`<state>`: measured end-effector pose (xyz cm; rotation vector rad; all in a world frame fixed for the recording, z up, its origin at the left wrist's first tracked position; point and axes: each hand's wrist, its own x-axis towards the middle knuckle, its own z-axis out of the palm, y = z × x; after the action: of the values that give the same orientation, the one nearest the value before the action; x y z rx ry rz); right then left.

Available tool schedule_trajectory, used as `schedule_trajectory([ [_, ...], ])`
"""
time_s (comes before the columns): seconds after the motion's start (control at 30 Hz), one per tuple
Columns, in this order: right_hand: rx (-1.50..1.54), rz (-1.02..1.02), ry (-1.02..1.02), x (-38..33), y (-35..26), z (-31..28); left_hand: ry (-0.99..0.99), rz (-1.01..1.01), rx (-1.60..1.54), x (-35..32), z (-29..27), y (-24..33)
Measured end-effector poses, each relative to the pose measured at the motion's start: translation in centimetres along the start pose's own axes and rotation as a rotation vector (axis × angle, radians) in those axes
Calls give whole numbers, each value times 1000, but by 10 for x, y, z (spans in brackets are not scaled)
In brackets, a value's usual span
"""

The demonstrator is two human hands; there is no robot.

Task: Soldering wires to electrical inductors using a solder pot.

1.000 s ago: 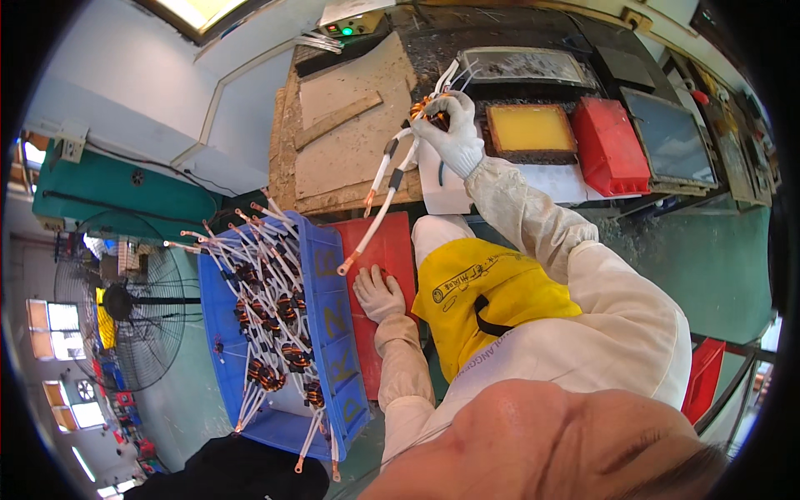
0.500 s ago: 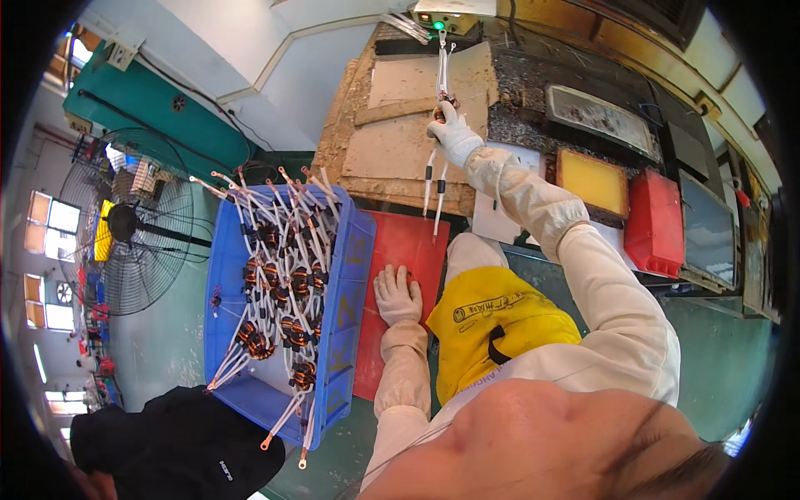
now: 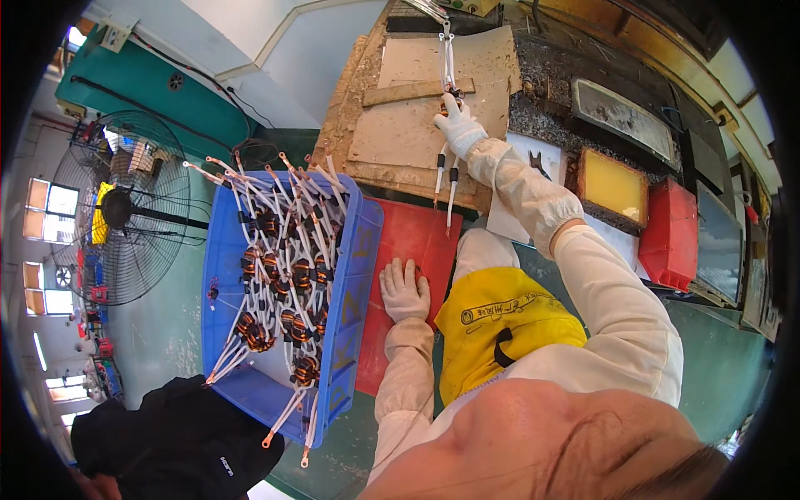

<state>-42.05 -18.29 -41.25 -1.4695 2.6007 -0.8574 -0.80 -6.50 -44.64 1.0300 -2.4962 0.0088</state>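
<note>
White-gloved, the right hand (image 3: pixel 460 131) I watched gripped an orange-and-black wound coil (image 3: pixel 444 107) with white cables (image 3: pixel 451 198) over a tan flat board (image 3: pixel 398 136); the white-gloved left hand (image 3: pixel 405 290) lay open on a red flat panel (image 3: pixel 412 229) beside a blue plastic crate (image 3: pixel 343 287).

White fabric gloves (image 3: pixel 405 292), loose beige oversleeves (image 3: pixel 525 187) and a cream garment (image 3: pixel 621 296) are worn, with a yellow apron (image 3: pixel 467 350) printed in black.

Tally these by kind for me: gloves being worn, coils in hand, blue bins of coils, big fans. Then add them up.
Gloves: 2
Held coil: 1
Blue bin: 1
Big fan: 1
Total: 5
</note>
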Motion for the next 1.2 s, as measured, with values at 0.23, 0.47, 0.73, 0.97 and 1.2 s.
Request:
schedule_trajectory([
  [0.23,153,-25,1,-17,8,-18,-2,6,3,1,0,0],
  [0.47,223,132,84,11,25,-32,1,18,13,0,-1,0],
  [0.73,-14,242,179,11,27,-67,-21,20,-16,0,0,0],
  [0.97,143,496,105,23,32,-68,-10,14,-9,1,-1,2],
  [1.2,1,438,12,30,57,-66,-14,12,-2,0,-1,2],
])
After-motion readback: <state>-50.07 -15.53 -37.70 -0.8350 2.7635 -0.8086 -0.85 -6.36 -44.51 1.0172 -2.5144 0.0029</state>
